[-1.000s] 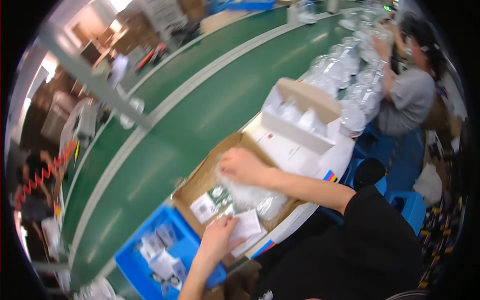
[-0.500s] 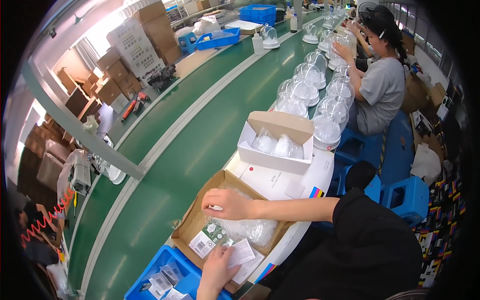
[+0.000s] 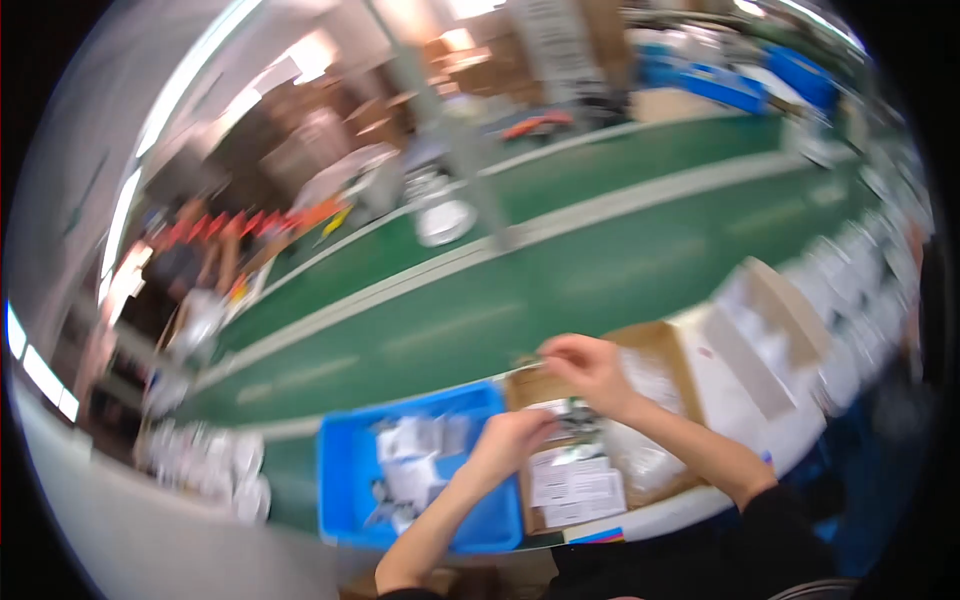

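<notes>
My right hand (image 3: pixel 588 374) hangs over the far left corner of a shallow brown cardboard box (image 3: pixel 690 388), its fingers curled together. Whatever those fingers hold, if anything, is too blurred to make out. My left hand (image 3: pixel 508 442) hovers at the box's left side, by the blue bin, with its fingertips pinched together; I cannot make out what is in them. Clear plastic bags (image 3: pixel 645 455) fill the right part of the box. White printed slips (image 3: pixel 575 492) lie at its near left, below a small green-and-white packet (image 3: pixel 578 418).
A blue bin (image 3: pixel 335 480) with several small white packets stands left of the box. At right is an open white carton (image 3: pixel 745 365), then rows of clear domes (image 3: pixel 845 290). Behind runs a green conveyor (image 3: pixel 430 365). More domes (image 3: pixel 205 465) stand far left.
The view has swung left, bringing the whole blue bin into sight. My left hand has lifted off the slips toward the bin's edge. My right hand stays above the box, fingers curled.
</notes>
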Motion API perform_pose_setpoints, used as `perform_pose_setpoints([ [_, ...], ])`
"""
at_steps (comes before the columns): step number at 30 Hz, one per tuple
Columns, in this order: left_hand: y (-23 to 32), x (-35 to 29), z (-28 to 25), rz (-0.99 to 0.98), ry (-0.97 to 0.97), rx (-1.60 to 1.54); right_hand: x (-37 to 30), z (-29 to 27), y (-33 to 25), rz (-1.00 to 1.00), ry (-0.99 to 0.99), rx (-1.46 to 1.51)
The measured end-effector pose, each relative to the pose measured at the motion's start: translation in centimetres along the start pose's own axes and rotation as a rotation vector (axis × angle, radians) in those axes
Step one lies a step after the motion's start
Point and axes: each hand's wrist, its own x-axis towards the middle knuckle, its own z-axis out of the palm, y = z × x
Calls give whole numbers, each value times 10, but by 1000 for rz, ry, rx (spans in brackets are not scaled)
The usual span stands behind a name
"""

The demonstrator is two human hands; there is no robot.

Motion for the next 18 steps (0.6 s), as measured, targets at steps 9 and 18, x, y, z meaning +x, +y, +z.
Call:
perform_pose_setpoints([
  [9, -2, 4, -1, -21, -180, 39, -12, -13, 23, 36, 6, -100],
  [18, -2, 6, 3, -95, -136, 21, -12, -17, 26, 85, -18, -12],
])
